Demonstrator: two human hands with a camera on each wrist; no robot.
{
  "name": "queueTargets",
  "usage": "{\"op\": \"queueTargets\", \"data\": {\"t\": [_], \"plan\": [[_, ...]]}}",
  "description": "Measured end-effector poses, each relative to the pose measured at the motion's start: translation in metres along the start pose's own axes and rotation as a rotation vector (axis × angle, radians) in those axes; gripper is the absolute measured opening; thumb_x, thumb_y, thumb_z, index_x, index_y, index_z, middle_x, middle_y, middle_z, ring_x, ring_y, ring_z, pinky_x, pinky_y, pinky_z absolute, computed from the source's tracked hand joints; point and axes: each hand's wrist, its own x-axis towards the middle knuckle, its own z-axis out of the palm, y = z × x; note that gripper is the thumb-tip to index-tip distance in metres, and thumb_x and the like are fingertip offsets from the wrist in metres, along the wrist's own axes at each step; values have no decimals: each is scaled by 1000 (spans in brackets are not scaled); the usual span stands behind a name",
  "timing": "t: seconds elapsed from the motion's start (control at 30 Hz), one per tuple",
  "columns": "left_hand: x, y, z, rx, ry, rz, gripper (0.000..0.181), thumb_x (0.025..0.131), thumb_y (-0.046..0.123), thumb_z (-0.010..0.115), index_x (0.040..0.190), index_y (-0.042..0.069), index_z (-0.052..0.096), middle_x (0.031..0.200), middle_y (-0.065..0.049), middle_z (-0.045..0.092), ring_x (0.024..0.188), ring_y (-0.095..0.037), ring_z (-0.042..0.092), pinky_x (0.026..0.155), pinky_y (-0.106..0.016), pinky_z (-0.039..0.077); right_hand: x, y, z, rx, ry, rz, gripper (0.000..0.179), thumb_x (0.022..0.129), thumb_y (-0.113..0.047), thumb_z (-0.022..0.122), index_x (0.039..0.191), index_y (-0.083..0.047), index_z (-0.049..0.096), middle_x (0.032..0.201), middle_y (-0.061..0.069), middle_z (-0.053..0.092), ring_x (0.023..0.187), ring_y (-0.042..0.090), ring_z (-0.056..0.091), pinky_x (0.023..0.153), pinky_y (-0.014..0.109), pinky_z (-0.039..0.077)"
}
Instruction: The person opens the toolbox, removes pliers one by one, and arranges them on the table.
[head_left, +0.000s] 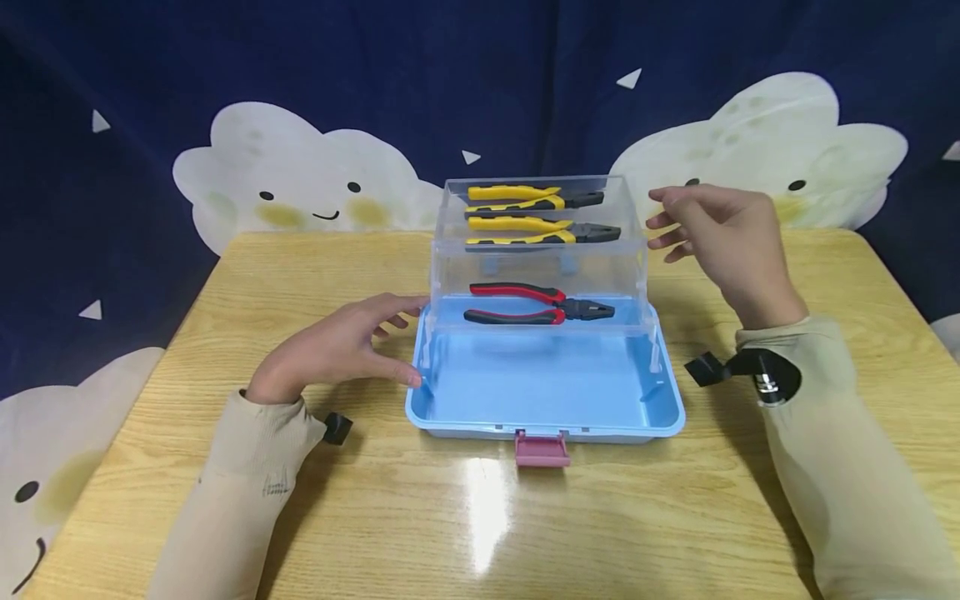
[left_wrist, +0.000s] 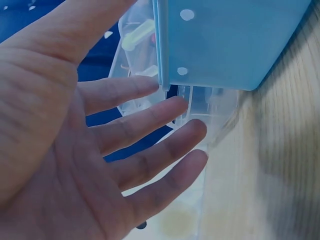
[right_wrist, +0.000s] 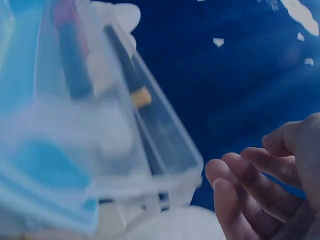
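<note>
A light blue toolbox [head_left: 540,379] stands open on the table, its clear trays [head_left: 450,271] raised in steps over the back. In the lower tray lie pliers with red and black handles [head_left: 591,309]. Two pliers with yellow and black handles, an upper pair [head_left: 517,192] and a lower pair [head_left: 525,224], lie in the trays above. My left hand [head_left: 348,346] is at the box's left rim, thumb and fingers spread and holding nothing. To the right of the upper trays, my right hand [head_left: 731,242] is raised with loosely bent fingers, nothing in it.
A pink latch [head_left: 542,450] hangs from the box's front edge. Under everything is a wooden table [head_left: 360,500]. Behind it hangs a dark blue cloth [head_left: 480,83] with white clouds. Each wrist wears a small black camera, the right one [head_left: 765,375] and the left one [head_left: 337,428].
</note>
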Motion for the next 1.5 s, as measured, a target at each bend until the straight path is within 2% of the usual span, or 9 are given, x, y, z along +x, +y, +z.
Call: {"op": "queueTargets", "data": {"t": [0.1, 0.3, 0.43, 0.6, 0.8, 1.03, 1.23, 1.37, 1.5], "plan": [[-1, 2, 0, 42, 12, 3, 104, 74, 52, 90, 159, 17, 41, 155, -10, 52, 136, -35, 54, 109, -57, 53, -9, -12, 6, -108, -46, -69, 35, 106, -35, 58, 128, -12, 74, 96, -7, 76, 77, 4, 75, 63, 18, 61], [0, 5, 0, 89, 24, -14, 106, 73, 53, 91, 160, 19, 40, 157, -7, 50, 141, -33, 50, 113, -57, 51, -26, -31, 21, -264, -168, -229, 27, 104, -30, 63, 117, -13, 79, 102, 12, 80, 74, -5, 72, 64, 12, 59], [0, 5, 1, 87, 26, -12, 103, 75, 50, 91, 160, 19, 41, 156, -8, 51, 140, -34, 51, 111, -58, 52, -35, -37, 29, -360, -244, -331, 20, 101, -27, 69, 113, -17, 81, 100, 4, 82, 78, -2, 71, 68, 8, 55], [1, 4, 2, 36, 14, 9, 101, 77, 44, 91, 160, 19, 39, 152, -8, 55, 134, -34, 58, 109, -55, 54, -39, -37, 35, -437, -313, -462, 17, 98, -21, 72, 111, -18, 82, 107, -3, 81, 85, 7, 69, 69, 15, 56], [2, 4, 3, -30, -16, 27, 99, 79, 35, 91, 161, 17, 38, 143, -7, 61, 124, -31, 66, 108, -50, 57, -38, -34, 40, -479, -367, -475, 19, 97, -23, 73, 113, -17, 81, 108, -2, 80, 88, 9, 70, 68, 20, 58], [2, 4, 3, -45, -26, 5, 100, 80, 33, 91, 162, 15, 36, 143, -8, 61, 125, -30, 66, 109, -50, 56, -38, -33, 43, -479, -402, -502, 19, 95, -23, 76, 113, -18, 81, 109, -4, 80, 92, 8, 71, 70, 28, 61], [3, 1, 3, -83, -38, -24, 102, 80, 35, 90, 162, 15, 34, 144, -7, 58, 125, -29, 65, 108, -49, 57, -37, -32, 46, -501, -420, -484, 22, 92, -25, 80, 113, -20, 81, 108, -4, 79, 93, 9, 70, 70, 24, 58], [3, 1, 2, -121, -48, -15, 103, 80, 34, 90, 163, 14, 33, 146, -8, 56, 127, -30, 64, 111, -49, 55, -36, -32, 46, -519, -432, -470, 26, 90, -25, 83, 115, -19, 80, 107, -3, 79, 93, 11, 70, 70, 27, 57], [5, 0, 3, -148, -63, -2, 104, 81, 31, 90, 164, 14, 31, 148, -8, 55, 129, -30, 63, 113, -49, 53, -35, -32, 46, -531, -449, -451, 26, 90, -25, 82, 116, -20, 80, 109, -2, 79, 94, 12, 70, 68, 25, 54]]}}
